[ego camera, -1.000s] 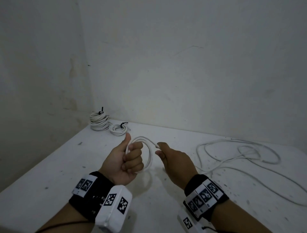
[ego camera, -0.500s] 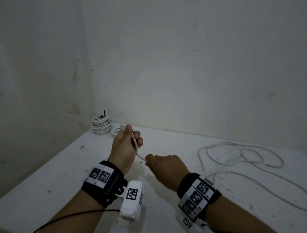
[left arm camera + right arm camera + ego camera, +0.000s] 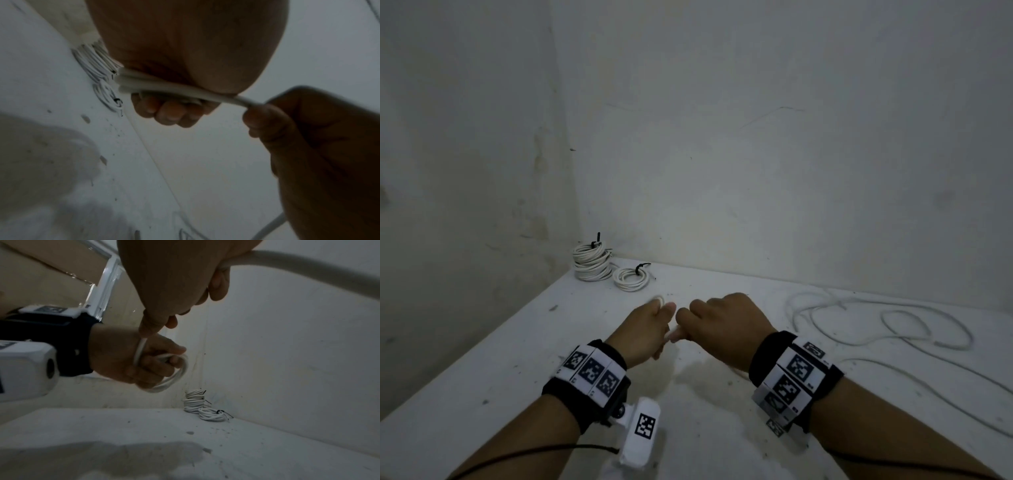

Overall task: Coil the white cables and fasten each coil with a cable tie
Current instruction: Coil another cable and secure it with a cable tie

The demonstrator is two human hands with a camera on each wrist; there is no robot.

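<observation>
tabletop (image 3: 482, 370): white, dark-specked, in plaster-walled corner | left hand (image 3: 645, 329): grips white cable coil (image 3: 172, 374) | right hand (image 3: 726, 322): pinches its strand | tied white coils (image 3: 602, 265): beyond left hand

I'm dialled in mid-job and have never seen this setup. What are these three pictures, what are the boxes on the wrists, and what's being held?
No machine: a person works bare-handed, wearing cameras. One picture looks down from the head; the others look along each wrist. The left hand grips a small coil of white cable; the right hand pinches the strand feeding it. On the white table lie the loose cable at the right and tied coils in the far corner, fastened with black ties.
</observation>
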